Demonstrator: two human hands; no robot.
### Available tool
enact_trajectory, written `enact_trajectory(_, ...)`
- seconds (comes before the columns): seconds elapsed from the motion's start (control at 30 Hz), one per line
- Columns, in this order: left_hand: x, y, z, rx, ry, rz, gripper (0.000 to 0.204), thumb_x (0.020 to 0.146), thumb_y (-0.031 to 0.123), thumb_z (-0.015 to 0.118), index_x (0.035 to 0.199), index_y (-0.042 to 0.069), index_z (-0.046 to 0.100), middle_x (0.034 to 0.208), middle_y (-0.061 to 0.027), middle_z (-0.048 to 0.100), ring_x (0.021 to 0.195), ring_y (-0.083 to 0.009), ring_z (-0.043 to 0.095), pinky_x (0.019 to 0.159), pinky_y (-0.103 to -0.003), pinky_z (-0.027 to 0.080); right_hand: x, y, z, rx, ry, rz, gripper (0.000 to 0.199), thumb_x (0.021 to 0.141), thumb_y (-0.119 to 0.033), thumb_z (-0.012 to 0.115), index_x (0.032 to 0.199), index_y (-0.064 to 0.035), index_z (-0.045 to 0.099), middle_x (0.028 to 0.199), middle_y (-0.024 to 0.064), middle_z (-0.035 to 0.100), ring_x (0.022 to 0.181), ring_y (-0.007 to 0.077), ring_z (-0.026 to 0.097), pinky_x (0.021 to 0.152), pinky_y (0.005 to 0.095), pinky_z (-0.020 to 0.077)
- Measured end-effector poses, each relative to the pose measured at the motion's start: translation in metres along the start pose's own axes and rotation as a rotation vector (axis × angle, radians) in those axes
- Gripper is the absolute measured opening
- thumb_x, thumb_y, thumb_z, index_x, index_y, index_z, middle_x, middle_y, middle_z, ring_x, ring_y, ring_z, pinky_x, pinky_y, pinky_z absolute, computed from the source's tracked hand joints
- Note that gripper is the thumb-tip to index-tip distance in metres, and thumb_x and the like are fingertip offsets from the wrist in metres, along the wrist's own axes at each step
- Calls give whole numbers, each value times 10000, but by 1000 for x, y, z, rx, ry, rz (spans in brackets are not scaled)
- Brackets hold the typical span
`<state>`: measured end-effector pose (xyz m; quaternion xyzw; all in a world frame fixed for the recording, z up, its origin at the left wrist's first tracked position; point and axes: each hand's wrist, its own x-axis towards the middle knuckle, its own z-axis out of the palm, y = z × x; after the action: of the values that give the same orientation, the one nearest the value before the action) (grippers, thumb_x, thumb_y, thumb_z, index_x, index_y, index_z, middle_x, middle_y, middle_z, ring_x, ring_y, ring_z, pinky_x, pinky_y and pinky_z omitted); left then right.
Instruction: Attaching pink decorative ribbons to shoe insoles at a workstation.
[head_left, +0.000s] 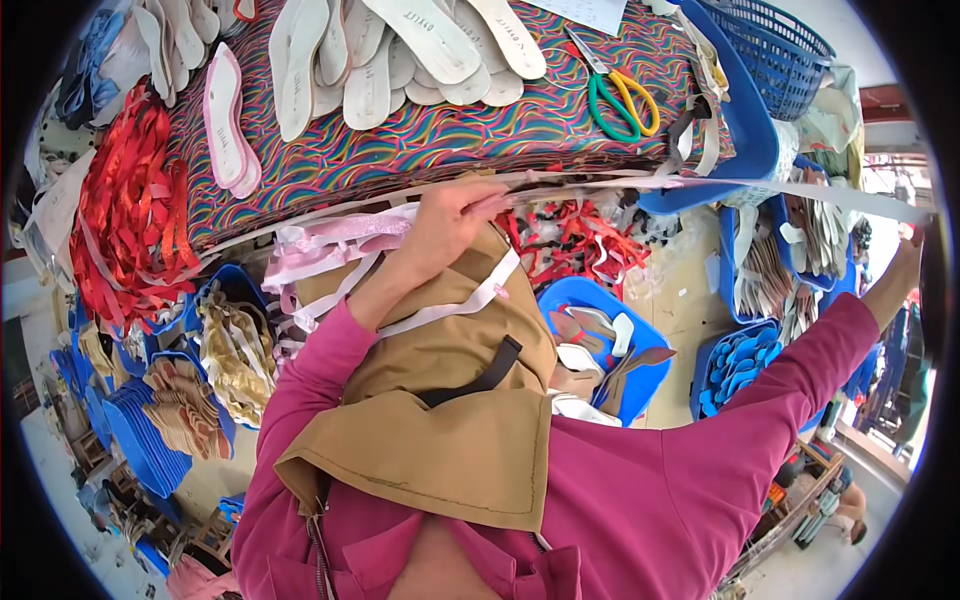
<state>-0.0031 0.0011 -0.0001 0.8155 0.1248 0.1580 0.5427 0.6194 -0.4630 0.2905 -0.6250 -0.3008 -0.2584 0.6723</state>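
Observation:
My left hand (452, 222) is closed, thumb and fingers pinched on a long white strip (780, 187) at the table's front edge. From there the strip runs taut to the right, up to my right hand (911, 258) at the picture's rim. That arm is stretched out, and the fingers, partly lost at the rim, close on the strip's end. Pale pink shiny strips (330, 245) lie over my lap on the brown apron (440, 350), beside my left forearm. One narrow white band (450, 308) crosses the apron below my left hand.
White insoles (370, 85) are piled on the patterned table cover (480, 140), with pink-edged insoles (228, 120) to their left. Scissors (612, 90) with green and yellow handles lie at the right. Red strips (130, 215) hang off the left corner. Blue bins (645, 370) stand around me.

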Motion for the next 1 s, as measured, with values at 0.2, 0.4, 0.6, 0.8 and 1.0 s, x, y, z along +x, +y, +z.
enact_trajectory(0.2,-15,-1,-23,-299,46,-171,308,839,6,649,1145,18,677,1004,-15,667,764,-120,535,666,-233,418,-86,54,-25,-87,23,297,191,896,-288,687,848,-122,606,639,-25,551,469,47,351,434,169,266)
enact_trajectory(0.4,-21,33,-45,-457,68,-342,262,837,-6,624,1091,2,684,945,-7,650,775,-84,507,681,-189,380,-258,24,70,-171,10,598,186,894,-267,679,868,-83,680,662,-21,600,480,29,362,433,178,246)
enact_trajectory(0.6,-21,29,-48,-596,207,-242,149,855,18,653,994,38,701,869,18,622,677,-38,432,597,-161,315,-368,37,88,-989,-689,586,328,877,-349,608,909,-45,728,728,58,705,579,178,585,598,303,464)
enact_trajectory(0.8,-25,30,-49,-628,209,-211,100,863,20,650,948,49,692,868,17,616,674,-42,432,587,-161,315,-474,-83,285,-216,-808,680,256,849,-148,667,1070,-30,723,870,51,725,683,106,566,613,225,446)
enact_trajectory(1.0,-31,41,-59,-596,229,-219,166,826,-10,661,981,41,696,878,10,612,697,-56,453,601,-170,328,-503,-131,379,512,-1275,919,250,846,-82,650,1068,19,705,799,18,666,685,82,543,621,177,412)
